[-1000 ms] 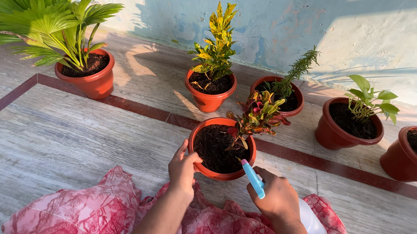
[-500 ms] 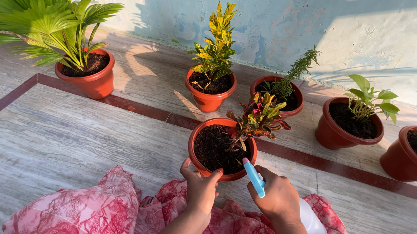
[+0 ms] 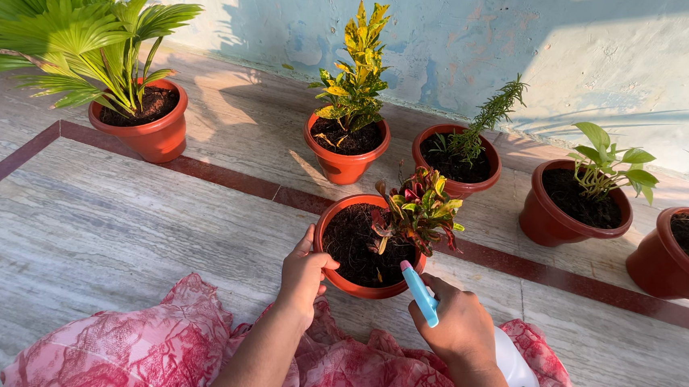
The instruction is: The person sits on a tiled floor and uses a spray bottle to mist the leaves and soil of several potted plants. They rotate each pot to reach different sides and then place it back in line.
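My left hand (image 3: 302,274) grips the near-left rim of a terracotta pot (image 3: 338,216) filled with dark soil. A small plant with red, yellow and green leaves (image 3: 417,209) grows from it and leans to the right. My right hand (image 3: 459,328) holds a white spray bottle (image 3: 515,366) with a blue nozzle (image 3: 419,293). The nozzle tip points at the soil near the pot's front rim.
Several more terracotta pots stand along a pale blue wall: a fan palm (image 3: 135,111) at far left, a yellow-green croton (image 3: 349,137), a thin needle-leaved plant (image 3: 461,154), a broad-leaved plant (image 3: 579,201) and one at the right edge (image 3: 688,254). Pink patterned cloth (image 3: 122,367) covers my lap.
My left hand shifted along the pot's rim, to the front and then back to the left side. The pot has turned, so the plant's leaves now sit more over the soil. My right hand stayed still.
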